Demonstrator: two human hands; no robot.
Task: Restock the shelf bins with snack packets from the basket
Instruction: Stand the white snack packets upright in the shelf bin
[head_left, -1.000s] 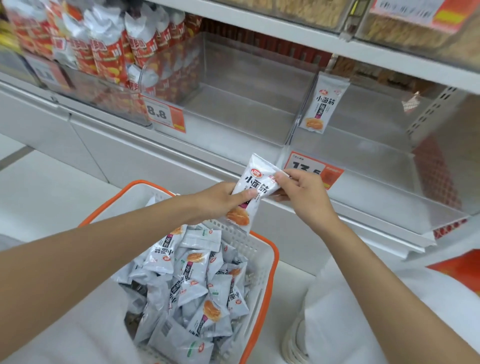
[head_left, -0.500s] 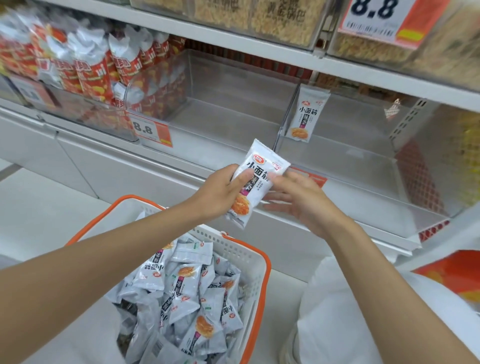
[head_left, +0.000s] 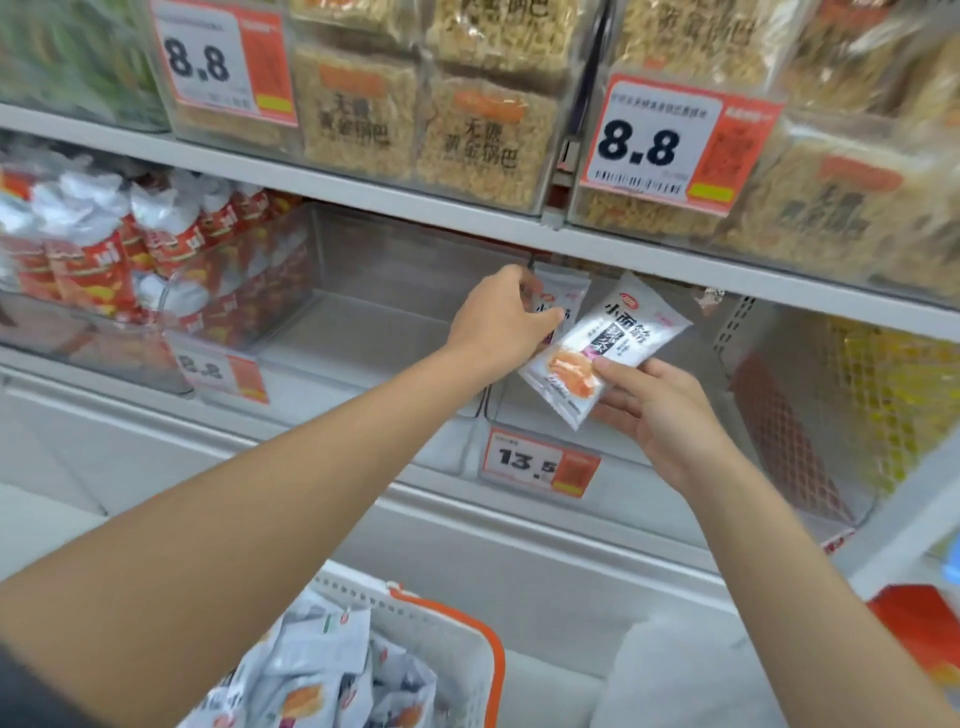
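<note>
My right hand (head_left: 662, 415) pinches the lower corner of a white snack packet (head_left: 615, 340) with black lettering and an orange picture, holding it tilted over the front of the clear shelf bin (head_left: 675, 467) tagged 13.5. My left hand (head_left: 498, 317) reaches into that bin, and its fingers curl onto the edge of a second matching packet (head_left: 569, 301) that stands against the bin's left divider. At the bottom sits the white basket (head_left: 467, 644) with an orange rim, with several more of the white packets (head_left: 322, 680) in it.
A clear bin (head_left: 363, 322) left of the divider holds nothing. Further left a bin holds red and white packets (head_left: 104, 260). The shelf above carries bins of beige snack bags (head_left: 467, 135) with 8.8 price tags. A mesh side panel (head_left: 779, 441) bounds the right.
My view tilted up toward the shelf. My left hand let go of the packet and moved up to the one standing in the bin. My right hand raised the packet to the bin's front.
</note>
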